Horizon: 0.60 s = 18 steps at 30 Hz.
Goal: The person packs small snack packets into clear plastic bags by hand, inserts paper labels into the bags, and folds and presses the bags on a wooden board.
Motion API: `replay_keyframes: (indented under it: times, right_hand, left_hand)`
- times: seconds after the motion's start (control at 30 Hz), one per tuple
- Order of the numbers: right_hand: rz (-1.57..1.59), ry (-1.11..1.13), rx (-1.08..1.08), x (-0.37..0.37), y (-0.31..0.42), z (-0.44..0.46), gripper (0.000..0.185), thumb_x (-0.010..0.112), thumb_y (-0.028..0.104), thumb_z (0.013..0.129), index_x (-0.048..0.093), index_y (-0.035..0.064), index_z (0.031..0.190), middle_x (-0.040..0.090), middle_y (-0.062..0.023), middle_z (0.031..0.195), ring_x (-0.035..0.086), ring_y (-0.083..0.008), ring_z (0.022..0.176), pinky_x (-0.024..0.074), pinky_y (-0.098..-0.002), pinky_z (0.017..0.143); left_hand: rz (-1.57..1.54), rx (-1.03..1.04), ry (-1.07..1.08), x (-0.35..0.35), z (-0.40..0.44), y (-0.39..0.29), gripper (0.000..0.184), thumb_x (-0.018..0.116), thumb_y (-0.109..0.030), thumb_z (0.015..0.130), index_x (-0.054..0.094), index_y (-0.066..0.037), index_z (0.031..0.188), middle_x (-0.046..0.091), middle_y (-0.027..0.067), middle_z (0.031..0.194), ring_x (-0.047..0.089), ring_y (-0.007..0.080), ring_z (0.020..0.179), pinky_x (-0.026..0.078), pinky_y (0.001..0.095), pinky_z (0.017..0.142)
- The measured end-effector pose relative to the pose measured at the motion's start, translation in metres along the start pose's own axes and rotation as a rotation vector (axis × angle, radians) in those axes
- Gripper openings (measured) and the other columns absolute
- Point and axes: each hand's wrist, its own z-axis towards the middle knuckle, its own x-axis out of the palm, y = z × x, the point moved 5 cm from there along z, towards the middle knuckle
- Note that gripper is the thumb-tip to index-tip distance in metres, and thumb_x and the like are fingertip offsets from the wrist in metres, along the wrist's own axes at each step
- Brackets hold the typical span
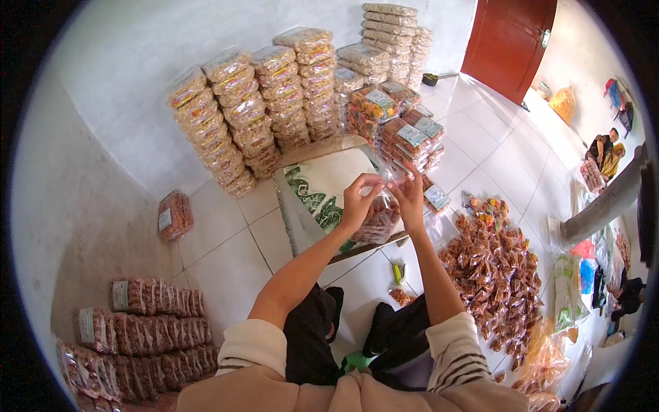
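Note:
A clear plastic bag (377, 221) filled with reddish-brown snack packets stands at the right front of a low table (288, 218). Both of my hands are at its gathered top. The fingers of my left hand (361, 200) are pinched on the plastic at the bag's left side. My right hand (408, 196) grips the plastic at the right, with some fingers raised. A white and green printed sheet (326, 182) lies on the tabletop beside the bag.
Tall stacks of packed snacks (240, 110) line the back wall. Loose small packets (491, 275) are heaped on the floor at right. Filled bags (158, 329) lie at lower left. A green-handled tool (399, 273) is near my feet. Other people (607, 154) sit far right.

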Motion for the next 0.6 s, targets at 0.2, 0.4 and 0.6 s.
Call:
replay_keyframes:
  times: [0.2,0.4,0.6]
  right_hand:
    - [-0.223,0.034,0.150,0.005,-0.011,0.024,0.016,0.067,0.013,0.078,0.065,-0.0013,0.085,0.064,-0.0068,0.077,0.056,-0.0091,0.070,0.0441,-0.0237,0.066]
    - [-0.222,-0.030,0.026,0.004,-0.015,0.026,0.017,0.067,0.014,0.078,0.065,-0.0017,0.084,0.064,-0.0051,0.077,0.054,-0.0087,0.070,0.0437,-0.0233,0.066]
    - [-0.182,-0.065,0.033,0.007,-0.014,0.025,0.014,0.067,0.011,0.078,0.065,-0.0014,0.083,0.063,-0.0032,0.076,0.053,-0.0076,0.070,0.0432,-0.0223,0.066]
  left_hand:
    - [-0.090,-0.068,-0.059,-0.005,0.005,0.001,0.020,0.061,-0.004,0.081,0.048,-0.001,0.096,0.059,0.0061,0.091,0.057,0.0153,0.089,0.044,0.0279,0.078]
    - [-0.013,-0.029,0.045,-0.025,-0.015,0.019,0.029,0.068,-0.014,0.077,0.046,-0.005,0.094,0.053,0.0040,0.087,0.054,0.0161,0.087,0.041,0.0306,0.084]
    - [0.057,-0.060,0.122,-0.030,-0.028,0.028,0.029,0.070,-0.018,0.073,0.053,-0.004,0.093,0.054,0.0050,0.088,0.053,0.0163,0.084,0.040,0.0281,0.078]
